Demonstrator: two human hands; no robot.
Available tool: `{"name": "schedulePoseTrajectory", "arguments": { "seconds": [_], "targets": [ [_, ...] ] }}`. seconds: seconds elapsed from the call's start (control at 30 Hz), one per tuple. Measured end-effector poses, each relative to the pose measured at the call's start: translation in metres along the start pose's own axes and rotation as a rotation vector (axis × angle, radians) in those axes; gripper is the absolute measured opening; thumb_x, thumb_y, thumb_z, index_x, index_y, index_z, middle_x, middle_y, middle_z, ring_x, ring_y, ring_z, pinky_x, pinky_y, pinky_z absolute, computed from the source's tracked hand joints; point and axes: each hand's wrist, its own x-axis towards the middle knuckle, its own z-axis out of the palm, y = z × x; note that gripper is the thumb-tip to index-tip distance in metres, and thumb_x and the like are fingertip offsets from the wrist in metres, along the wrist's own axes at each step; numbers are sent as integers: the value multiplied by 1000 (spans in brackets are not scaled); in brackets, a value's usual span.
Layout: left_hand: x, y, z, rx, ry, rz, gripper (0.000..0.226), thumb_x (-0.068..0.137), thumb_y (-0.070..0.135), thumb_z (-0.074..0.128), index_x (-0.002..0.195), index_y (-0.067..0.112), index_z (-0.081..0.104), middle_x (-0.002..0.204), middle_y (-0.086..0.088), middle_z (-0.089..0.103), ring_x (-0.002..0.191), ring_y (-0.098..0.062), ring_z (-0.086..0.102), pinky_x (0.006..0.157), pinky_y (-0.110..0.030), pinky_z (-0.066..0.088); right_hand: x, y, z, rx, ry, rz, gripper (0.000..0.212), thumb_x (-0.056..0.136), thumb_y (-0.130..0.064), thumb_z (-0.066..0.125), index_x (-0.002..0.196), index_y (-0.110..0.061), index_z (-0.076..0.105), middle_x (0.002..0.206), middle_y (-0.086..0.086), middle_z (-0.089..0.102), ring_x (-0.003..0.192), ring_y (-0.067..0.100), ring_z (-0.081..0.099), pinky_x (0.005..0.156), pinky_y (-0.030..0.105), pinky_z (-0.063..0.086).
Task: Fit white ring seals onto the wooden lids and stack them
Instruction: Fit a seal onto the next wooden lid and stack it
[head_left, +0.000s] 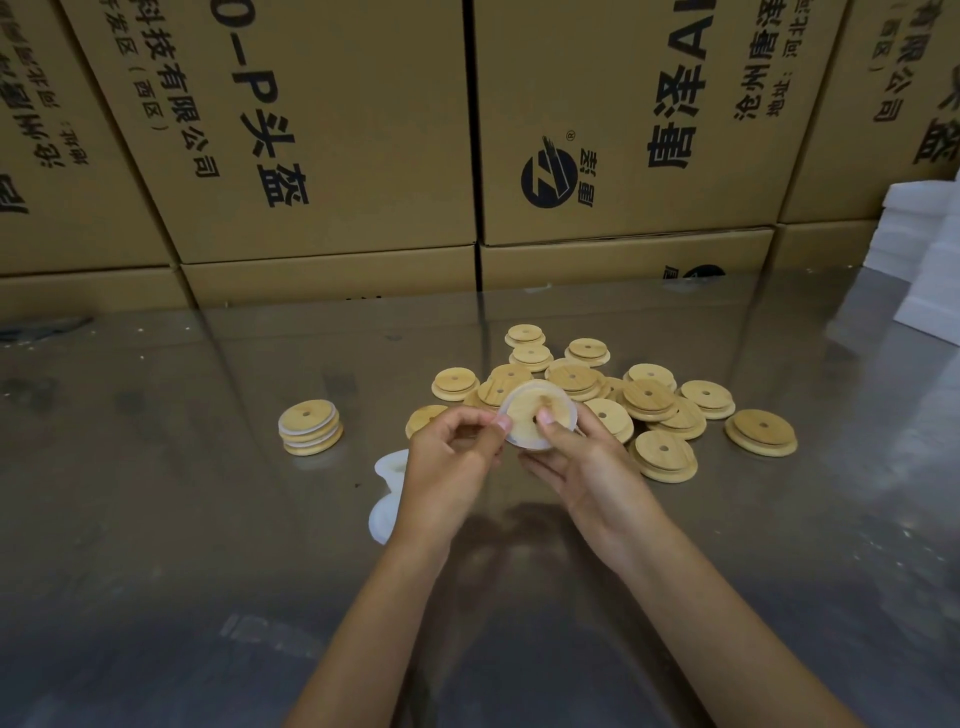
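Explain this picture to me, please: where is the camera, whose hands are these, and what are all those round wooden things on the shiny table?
There is no machine here. The single picture comes from a camera worn on a person's head, looking down at their own two bare hands. The left hand and right hand together hold one wooden lid with a white ring seal being worked around its edge. Behind the hands, on the shiny metal table, lies a loose pile of lids, each a disc with a small centre hole. To the left stands a short stack of finished lids, white seals showing between them. More white seals lie near the left wrist. Printed cardboard boxes line the back.
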Motion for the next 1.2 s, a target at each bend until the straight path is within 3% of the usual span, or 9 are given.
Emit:
{"name": "schedulePoseTrajectory", "arguments": {
  "seconds": [0.17,0.27,0.37,0.53,0.67,0.87,0.97,1.1,1.2],
  "targets": [
    [0,-1,2,7,17,-6,6,91,12,66,87,7,65,79,9,72,78,-14,70,74,-27,59,0,2,0,7,56,17,30,90,-4,64,119,-4,62,119,18,70,113,28,67,104,39,49],
    [1,-4,0,53,47,29,5,91,9,65,86,9,65,82,10,72,84,-12,69,77,-27,57,0,1,0,-109,77,93,28,82,3,66,110,-2,63,101,16,71,92,24,67,83,33,52],
    [0,-5,-1,162,15,94,7,90,10,65,84,13,67,83,14,71,82,-5,67,73,-15,52,-3,0,1,-333,82,136,30,79,1,67,107,-10,67,89,8,71,84,22,64,73,32,49],
    [1,-9,0,281,0,160,6,86,18,72,82,14,68,83,7,72,79,-5,68,71,-16,53,-4,-4,1,-429,30,111,17,88,-15,70,104,-17,75,107,12,74,104,25,69,88,36,53],
    [5,-8,-5,252,-2,122,11,87,22,72,76,21,68,76,16,71,75,0,66,67,-12,49,-6,-5,1,-390,-44,73,17,95,-16,64,108,-16,74,110,12,73,96,18,66,86,34,49],
    [9,-3,-10,165,-82,35,13,89,20,69,79,10,70,76,6,72,79,-16,69,82,-35,57,-2,-7,-6,-343,-72,35,17,96,-17,61,107,-14,74,116,16,69,100,21,65,88,36,50],
    [7,-2,-8,131,-113,39,14,89,17,68,81,6,70,76,3,72,78,-14,69,79,-31,58,0,-10,-12,-282,-75,21,19,96,-18,61,108,-10,73,118,20,68,106,30,66,95,42,51],
    [4,-2,-4,126,-131,83,14,89,17,68,82,5,68,76,2,72,73,-11,67,67,-22,55,3,-12,-18,-236,-61,34,22,96,-20,60,111,-9,72,118,16,70,108,26,67,99,43,51],
    [2,-1,-2,144,-150,104,16,89,21,68,83,6,68,73,3,70,67,-14,66,63,-21,53,6,-15,-20,-178,-24,45,22,97,-18,58,112,-8,71,116,15,71,107,25,66,89,35,54]
  ]
}}
